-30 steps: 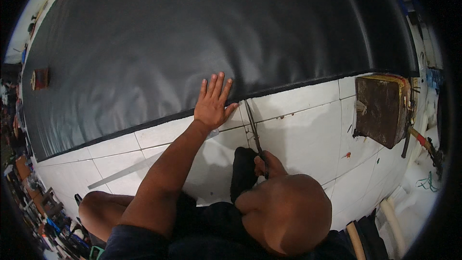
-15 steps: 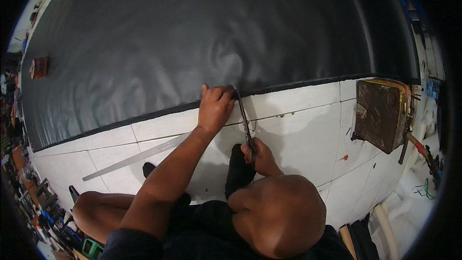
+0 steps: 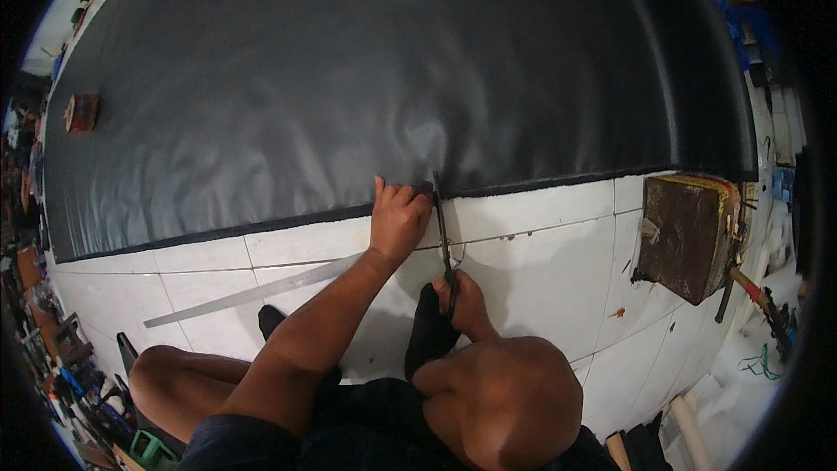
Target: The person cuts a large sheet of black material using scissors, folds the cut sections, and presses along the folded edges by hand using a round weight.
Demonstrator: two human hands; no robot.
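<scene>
A large sheet of black leather-like material (image 3: 331, 70) lies spread over the floor, its near edge running across the view. My left hand (image 3: 401, 219) grips that near edge, thumb side on top, fingers curled over it. Just to its right, my right hand (image 3: 462, 301) is wrapped round the handles of a pair of long dark scissors (image 3: 444, 235). The blades point away from me, and their tips reach the sheet's edge beside my left fingers. How far the blades are apart is hard to make out. Small wrinkles rise in the sheet beyond the tips.
On the white tiled floor (image 3: 558, 249) a long metal ruler (image 3: 253, 292) lies left of my left forearm. A dark, worn block (image 3: 684, 240) stands at the right, near a tool with a red-banded handle (image 3: 754, 288). A small reddish-brown block (image 3: 82, 112) rests on the sheet's far left.
The whole view has shifted slightly, so the sheet's edge, hands and scissors appear a little lower. My left hand still holds the edge and my right hand the scissors.
</scene>
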